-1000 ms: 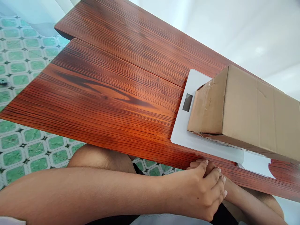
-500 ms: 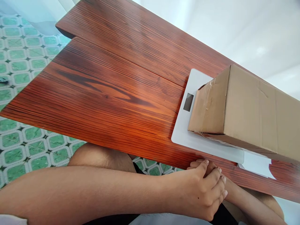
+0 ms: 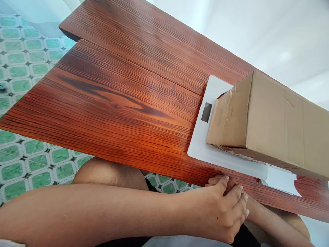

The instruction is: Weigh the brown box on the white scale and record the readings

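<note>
My left hand (image 3: 222, 211) lies over my right hand (image 3: 253, 208) at the near edge of the wooden table (image 3: 123, 103). Its fingers are loosely curled and hold nothing. Most of my right hand is covered; only some fingertips against the table edge and the wrist show. Just beyond the hands a long brown cardboard box (image 3: 269, 127) rests on a flat white scale (image 3: 203, 145) with a small dark display (image 3: 206, 112). Neither hand touches the box or the scale.
A white sheet (image 3: 281, 180) lies under the box to the right of the scale. Two reddish table tops meet at a seam. Green patterned floor tiles (image 3: 23, 58) show at the left, a white wall behind. My bare knee (image 3: 108, 173) is under the table edge.
</note>
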`<state>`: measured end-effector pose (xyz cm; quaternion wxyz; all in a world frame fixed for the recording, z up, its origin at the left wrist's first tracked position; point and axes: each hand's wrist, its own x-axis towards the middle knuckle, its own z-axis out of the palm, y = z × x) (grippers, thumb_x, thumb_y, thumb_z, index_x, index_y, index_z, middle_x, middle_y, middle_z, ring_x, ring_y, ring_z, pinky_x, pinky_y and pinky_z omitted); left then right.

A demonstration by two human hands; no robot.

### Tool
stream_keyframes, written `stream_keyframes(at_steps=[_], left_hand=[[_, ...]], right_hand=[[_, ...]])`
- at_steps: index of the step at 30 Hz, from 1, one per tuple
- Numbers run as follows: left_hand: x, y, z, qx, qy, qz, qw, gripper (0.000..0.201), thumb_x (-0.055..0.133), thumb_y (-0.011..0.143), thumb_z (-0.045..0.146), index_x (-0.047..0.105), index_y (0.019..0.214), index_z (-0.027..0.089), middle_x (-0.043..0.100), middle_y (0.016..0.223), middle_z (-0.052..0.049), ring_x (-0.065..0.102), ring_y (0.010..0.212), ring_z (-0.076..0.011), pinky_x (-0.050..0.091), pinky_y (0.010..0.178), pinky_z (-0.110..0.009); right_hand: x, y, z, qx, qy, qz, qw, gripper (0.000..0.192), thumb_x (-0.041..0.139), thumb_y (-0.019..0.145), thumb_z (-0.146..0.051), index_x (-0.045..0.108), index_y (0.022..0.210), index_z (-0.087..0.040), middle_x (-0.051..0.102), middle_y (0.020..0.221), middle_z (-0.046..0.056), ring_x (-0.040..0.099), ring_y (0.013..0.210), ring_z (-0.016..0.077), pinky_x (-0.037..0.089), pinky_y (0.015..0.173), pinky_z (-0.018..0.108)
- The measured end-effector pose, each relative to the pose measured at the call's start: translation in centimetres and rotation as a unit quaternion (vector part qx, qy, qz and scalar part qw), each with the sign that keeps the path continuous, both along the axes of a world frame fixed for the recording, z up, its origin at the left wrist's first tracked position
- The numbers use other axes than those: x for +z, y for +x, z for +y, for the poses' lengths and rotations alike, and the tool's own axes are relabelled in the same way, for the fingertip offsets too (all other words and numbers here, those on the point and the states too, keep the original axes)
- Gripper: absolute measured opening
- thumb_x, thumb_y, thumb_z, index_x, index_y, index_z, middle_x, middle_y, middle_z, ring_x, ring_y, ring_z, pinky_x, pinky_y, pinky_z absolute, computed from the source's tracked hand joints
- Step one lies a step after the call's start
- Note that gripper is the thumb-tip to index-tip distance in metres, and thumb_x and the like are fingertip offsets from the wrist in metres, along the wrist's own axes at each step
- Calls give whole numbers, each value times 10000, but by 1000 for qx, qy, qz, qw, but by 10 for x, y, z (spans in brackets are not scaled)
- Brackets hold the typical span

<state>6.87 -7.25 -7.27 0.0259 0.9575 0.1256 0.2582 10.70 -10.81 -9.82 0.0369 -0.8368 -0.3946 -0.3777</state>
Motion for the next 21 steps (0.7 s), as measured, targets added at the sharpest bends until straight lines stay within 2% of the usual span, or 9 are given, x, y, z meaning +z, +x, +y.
stream_keyframes(at_steps=[4,9,11,13,16,18,21], left_hand=[[2,-2,1,9,11,2,1000,406,374,1015,235,682,1273,179,661,1337,-114,614,1253,-285,538,941,-430],[5,-5,3,12,15,-2,1000,403,373,1017,221,692,1261,190,673,1323,-97,624,1237,-275,537,933,-415],[5,-5,3,10,16,0,1000,402,372,1018,221,691,1260,186,672,1323,-105,633,1224,-273,541,925,-417],[5,-5,3,9,15,-2,1000,407,365,1017,219,698,1250,187,680,1310,-100,639,1218,-271,547,911,-409],[6,-5,4,5,6,-1,1000,413,359,1015,214,706,1239,192,688,1299,-88,642,1220,-263,549,917,-398],[6,-5,4,1,-1,2,1000,409,363,1017,221,703,1242,192,686,1302,-91,641,1222,-262,546,918,-397],[6,-5,3,5,-1,-3,1000,409,363,1019,229,699,1249,195,680,1312,-92,630,1236,-270,537,918,-406]], right_hand=[[5,7,-6,22,-49,-28,998,255,566,914,-197,781,1024,-114,750,1053,212,746,948,373,636,819,470],[6,16,-12,45,-105,-59,992,235,602,892,-231,805,968,-139,759,1015,205,761,860,359,656,700,395],[3,14,-7,26,-71,-64,995,239,595,900,-240,802,957,-136,762,995,203,762,851,358,655,716,407],[-1,7,1,-11,-3,-57,998,255,568,926,-251,794,968,-141,765,992,195,760,876,360,647,780,437],[-5,-3,12,-43,84,-4,996,261,545,948,-251,781,1039,-190,765,1046,159,745,964,360,615,875,482],[-5,-7,14,-38,95,34,994,274,555,935,-233,771,1098,-194,754,1087,165,730,1011,374,596,905,518],[-1,-6,8,-15,64,53,996,309,549,920,-205,760,1144,-175,736,1129,190,720,1031,391,587,904,552]])
